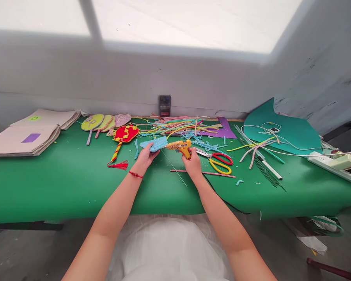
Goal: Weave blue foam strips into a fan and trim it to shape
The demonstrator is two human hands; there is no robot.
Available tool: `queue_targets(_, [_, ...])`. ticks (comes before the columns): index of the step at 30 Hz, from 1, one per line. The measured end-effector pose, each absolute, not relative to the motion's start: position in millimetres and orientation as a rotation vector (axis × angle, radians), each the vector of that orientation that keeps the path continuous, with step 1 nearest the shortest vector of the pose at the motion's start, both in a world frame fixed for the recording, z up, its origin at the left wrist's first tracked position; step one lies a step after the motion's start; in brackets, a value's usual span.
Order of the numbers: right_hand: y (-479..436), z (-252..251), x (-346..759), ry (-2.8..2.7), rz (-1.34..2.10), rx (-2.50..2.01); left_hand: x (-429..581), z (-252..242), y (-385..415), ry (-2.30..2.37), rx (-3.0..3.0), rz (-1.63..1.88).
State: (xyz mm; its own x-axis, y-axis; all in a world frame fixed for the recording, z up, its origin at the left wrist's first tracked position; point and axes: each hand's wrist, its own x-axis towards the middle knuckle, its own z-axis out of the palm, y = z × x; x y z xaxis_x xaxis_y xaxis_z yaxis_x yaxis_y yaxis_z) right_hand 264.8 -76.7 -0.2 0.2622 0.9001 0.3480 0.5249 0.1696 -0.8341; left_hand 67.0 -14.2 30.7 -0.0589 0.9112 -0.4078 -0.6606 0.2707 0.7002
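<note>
My left hand (146, 157) is closed on the near edge of a flat light-blue piece (155, 144) made of strips laid side by side. My right hand (192, 164) grips a yellow glue gun (183, 146), with its nozzle pointing left, close to the right edge of the blue piece; whether they touch I cannot tell. A thin green wire (175, 171) slants down from the blue piece toward the table front. Just right of my right hand lie scissors (220, 167) with one red and one yellow handle. A pink strip (218, 174) passes under my right wrist.
Behind my hands is a heap of coloured strips (175, 127). A red fan (125, 134) with a tassel and several paler fans (93, 121) lie left. Paper stacks (26, 138) occupy the far left. Wires (260, 164), a teal sheet (283, 125) and a power strip (336, 162) are right.
</note>
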Motion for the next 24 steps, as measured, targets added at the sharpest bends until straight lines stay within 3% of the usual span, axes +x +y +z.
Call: queue_targets(24, [-77.3, 2.1, 268.4, -1.392, 0.392, -1.494, 67.1, 38.0, -18.2, 0.963, 0.299, 1.325])
